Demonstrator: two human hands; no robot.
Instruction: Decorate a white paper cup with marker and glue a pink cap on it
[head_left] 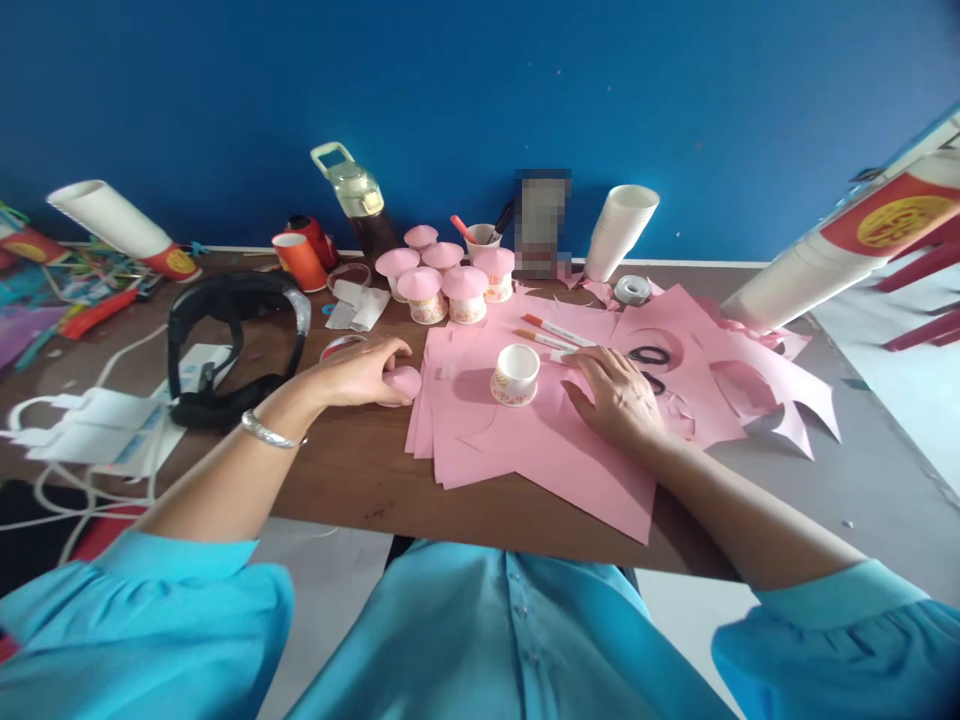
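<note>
My left hand [356, 375] is closed around a small pink paper cone [403, 384] at the left edge of the pink paper; the fingertips partly hide it. My right hand [621, 398] lies flat on the pink sheets [540, 470], beside the black-handled scissors [649, 355], fingers stretched out and holding nothing. Between my hands an upright white paper cup [515, 376] with a printed pattern stands on the sheets. Two markers [559, 330] lie just beyond it. Farther back are several small cups [467, 308] topped with pink paper cones [465, 281].
Behind stand a water bottle [364, 200], a pen cup [482, 240] and a stack of white cups [622, 232]. A tape roll [632, 290] and cut pink scraps [780, 385] lie right. At left are a black headset [238, 345], an orange cup [300, 262] and white cables [82, 480].
</note>
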